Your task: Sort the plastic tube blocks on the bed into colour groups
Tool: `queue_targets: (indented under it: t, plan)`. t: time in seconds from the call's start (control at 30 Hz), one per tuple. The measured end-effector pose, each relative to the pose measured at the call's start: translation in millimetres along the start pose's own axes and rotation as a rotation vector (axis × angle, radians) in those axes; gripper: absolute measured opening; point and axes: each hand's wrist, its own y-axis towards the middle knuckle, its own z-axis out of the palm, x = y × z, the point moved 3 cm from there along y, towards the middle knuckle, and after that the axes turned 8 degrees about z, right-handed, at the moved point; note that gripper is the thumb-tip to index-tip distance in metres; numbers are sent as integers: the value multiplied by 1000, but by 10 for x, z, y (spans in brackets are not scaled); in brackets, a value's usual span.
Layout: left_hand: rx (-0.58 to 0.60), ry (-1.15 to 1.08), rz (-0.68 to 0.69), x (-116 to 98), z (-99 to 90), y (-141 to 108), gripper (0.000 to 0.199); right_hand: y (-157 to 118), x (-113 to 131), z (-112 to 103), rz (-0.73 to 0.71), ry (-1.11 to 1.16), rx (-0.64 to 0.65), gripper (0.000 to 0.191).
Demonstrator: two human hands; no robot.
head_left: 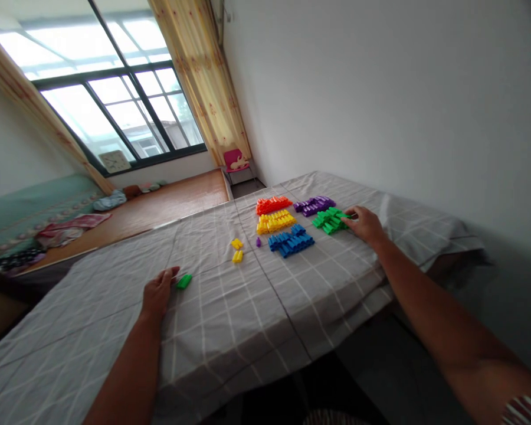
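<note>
My left hand (158,289) rests low over the cloth at the left, its fingers curled in and its fingertips at a small green plastic piece (184,281). At the right, my right hand (361,223) pinches a green piece at the edge of the green pile (330,219). Close to that pile lie stacks of small tube-like plastic pieces: a blue pile (291,241), a yellow pile (275,222), an orange-red pile (273,205) and a purple pile (314,205). Between my hands are loose yellow pieces (238,257) and a single purple piece (258,242).
A grey checked cloth (230,319) covers the table, with folds at its right end. The white wall (380,106) runs along the right. Beyond the table are a pink chair (234,159), a wooden platform (181,195) with fabrics on it, and a curtained window.
</note>
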Motion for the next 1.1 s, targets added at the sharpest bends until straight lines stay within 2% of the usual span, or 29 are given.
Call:
queue_targets:
  t: [0.1,0.17,0.23,0.33,0.47,0.57,0.67,0.77,0.87,0.93,1.0,1.1]
  plan:
    - [8,16,8,-46,3,-32,52,-43,111,-54,-46,-3,-69,29]
    - [7,17,9,-74,13,-62,55,-81,274,-129,-88,-2,-142,32]
    - [10,-8,18,-91,35,-86,56,-146,539,-167,-143,29,-166,33]
    - [2,-59,20,-61,75,-88,56,-342,1135,-65,-263,115,-33,32]
    - [-13,-111,33,41,114,-55,56,-841,2135,336,-495,246,344,27]
    - [-20,-153,51,107,126,-42,57,-1246,2872,719,-746,296,597,25]
    - [-40,-210,52,155,120,-35,56,-1486,3486,1146,-872,229,720,28]
    - [-72,-265,46,186,102,-27,56,-1575,3951,1593,-829,124,761,35]
    - [-78,-284,27,199,90,-20,56,-1618,4238,1932,-745,56,781,41]
    - [-72,-284,23,194,85,-18,55,-1632,4315,2028,-718,27,783,39]
    - [-69,-286,27,182,79,-14,53,-1626,4305,1999,-728,19,788,30]
    - [-71,-281,23,159,73,-5,51,-1564,4132,1752,-774,72,832,26]
